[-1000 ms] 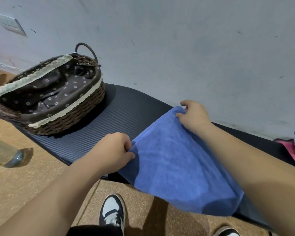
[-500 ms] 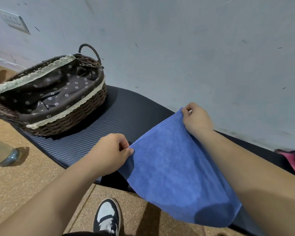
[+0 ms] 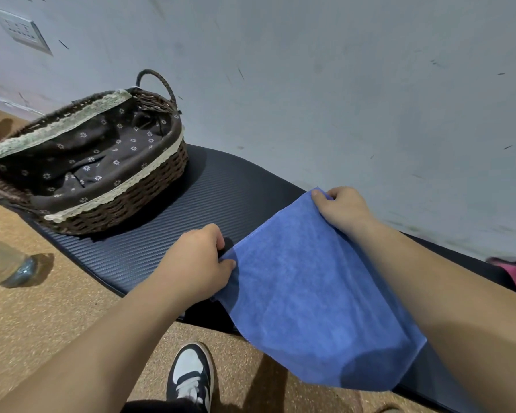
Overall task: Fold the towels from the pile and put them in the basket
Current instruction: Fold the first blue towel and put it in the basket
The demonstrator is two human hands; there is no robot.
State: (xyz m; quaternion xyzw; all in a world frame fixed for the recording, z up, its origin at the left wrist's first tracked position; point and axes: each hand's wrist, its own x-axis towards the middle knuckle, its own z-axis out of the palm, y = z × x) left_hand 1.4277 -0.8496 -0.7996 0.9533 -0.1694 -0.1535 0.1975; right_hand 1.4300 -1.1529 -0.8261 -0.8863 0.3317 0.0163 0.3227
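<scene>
My left hand (image 3: pixel 197 263) and right hand (image 3: pixel 340 210) each pinch a top corner of the blue towel (image 3: pixel 310 293); the basket (image 3: pixel 125 204) sits at ten o'clock.

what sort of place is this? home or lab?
Likely a home room, at floor level: a ribbed mat lies on speckled floor against a scuffed wall with an outlet, a lined wicker basket sits on it, and a towel is held over it.

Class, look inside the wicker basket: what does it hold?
The basket shows only its dark flowered lining, nothing laid on it. Its near wall hides part of the bottom.
</scene>
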